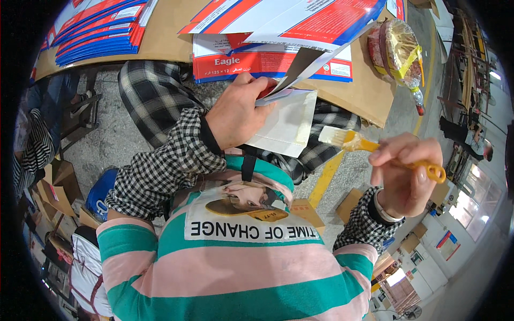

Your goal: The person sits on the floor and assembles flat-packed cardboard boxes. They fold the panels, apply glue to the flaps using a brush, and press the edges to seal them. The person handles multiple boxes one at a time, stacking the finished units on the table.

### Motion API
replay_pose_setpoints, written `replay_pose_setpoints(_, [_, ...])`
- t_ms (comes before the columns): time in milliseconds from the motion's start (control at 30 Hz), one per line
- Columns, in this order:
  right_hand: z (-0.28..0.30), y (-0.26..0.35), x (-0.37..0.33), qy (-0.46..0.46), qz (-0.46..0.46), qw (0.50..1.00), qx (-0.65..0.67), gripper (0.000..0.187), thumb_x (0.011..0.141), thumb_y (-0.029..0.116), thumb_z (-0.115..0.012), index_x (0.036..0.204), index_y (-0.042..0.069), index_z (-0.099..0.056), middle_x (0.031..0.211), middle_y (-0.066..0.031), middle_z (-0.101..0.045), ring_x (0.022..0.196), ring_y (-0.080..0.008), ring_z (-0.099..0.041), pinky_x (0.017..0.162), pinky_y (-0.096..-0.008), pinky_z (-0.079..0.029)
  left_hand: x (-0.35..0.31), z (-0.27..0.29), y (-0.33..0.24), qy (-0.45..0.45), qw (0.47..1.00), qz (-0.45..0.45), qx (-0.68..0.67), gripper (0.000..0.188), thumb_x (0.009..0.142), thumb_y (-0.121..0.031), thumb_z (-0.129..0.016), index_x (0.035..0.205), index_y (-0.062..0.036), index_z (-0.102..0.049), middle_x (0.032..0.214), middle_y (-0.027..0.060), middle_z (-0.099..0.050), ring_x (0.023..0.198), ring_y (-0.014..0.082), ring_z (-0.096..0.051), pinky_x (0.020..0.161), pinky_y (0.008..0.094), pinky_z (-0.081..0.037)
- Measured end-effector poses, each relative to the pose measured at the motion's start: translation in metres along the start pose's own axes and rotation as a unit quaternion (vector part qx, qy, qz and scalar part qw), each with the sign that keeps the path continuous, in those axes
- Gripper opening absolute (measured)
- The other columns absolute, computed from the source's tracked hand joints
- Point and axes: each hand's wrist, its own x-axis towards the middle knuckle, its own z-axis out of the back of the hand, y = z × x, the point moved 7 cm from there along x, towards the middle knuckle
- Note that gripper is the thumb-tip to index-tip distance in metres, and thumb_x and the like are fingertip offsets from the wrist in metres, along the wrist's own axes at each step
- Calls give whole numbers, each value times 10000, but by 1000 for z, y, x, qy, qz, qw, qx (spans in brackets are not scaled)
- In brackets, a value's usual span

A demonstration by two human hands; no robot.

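Brush point(375, 148) clamped in right hand point(407, 179) grip; left hand point(235, 115) grip pinches folded carton point(284, 123).

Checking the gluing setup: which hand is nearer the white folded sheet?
Left. The left hand grips the white folded sheet; the right hand holds a brush off beside it.

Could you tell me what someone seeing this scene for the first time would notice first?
Most striking is the yellow-handled brush held in the right hand at centre right, its bristles close to a white folded carton flap. The left hand grips that flap at the centre, just below the table edge. Behind, stacks of flat red, white and blue cartons lie on the brown table along the top.
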Motion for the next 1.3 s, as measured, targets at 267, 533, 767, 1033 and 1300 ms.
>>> replay_pose_setpoints(267, [-8, -34, 4, -26, -92, 995, -12, 257, 872, 209, -500, 979, -25, -512, 850, -235, -647, 621, -188, -568, 569, -287, -463, 1, -2, 0, 15, 1000, 16, 2, 322, 820, -97, -644, 1108, 31, -576, 987, 221, -550, 919, 375, -554, 812, 417, -472])
replay_pose_setpoints(533, [-4, -31, 2, 0, -91, 995, -26, 236, 873, 188, -485, 971, -22, -527, 850, -201, -652, 630, -157, -566, 588, -261, -463, 1, -2, 0, 18, 999, 29, 18, 324, 865, -135, -633, 1152, 7, -584, 1007, 203, -571, 951, 360, -556, 827, 402, -457])
replay_pose_setpoints(767, [-12, -34, 5, -2, -99, 993, -68, 246, 878, 208, -491, 957, -24, -507, 756, -232, -610, 586, -198, -560, 490, -266, -451, 3, -2, -1, 18, 1000, 11, 3, 344, 827, -108, -635, 1138, 23, -568, 992, 223, -548, 923, 378, -553, 821, 415, -470])
replay_pose_setpoints(1033, [-16, -33, 7, 8, -138, 989, -60, 235, 845, 204, -509, 942, -6, -547, 812, -148, -639, 653, -138, -547, 587, -256, -451, 2, -2, -1, 20, 999, 31, 19, 343, 860, -126, -632, 1176, -3, -582, 1015, 197, -578, 978, 353, -551, 852, 395, -452])
replay_pose_setpoints(1300, [-19, -28, 10, -5, -101, 994, -45, 238, 848, 187, -507, 953, -23, -546, 792, -150, -638, 623, -134, -532, 573, -251, -438, 2, -2, -2, 13, 999, 30, 4, 336, 859, -124, -631, 1175, -20, -586, 1022, 189, -577, 982, 354, -550, 854, 393, -452])
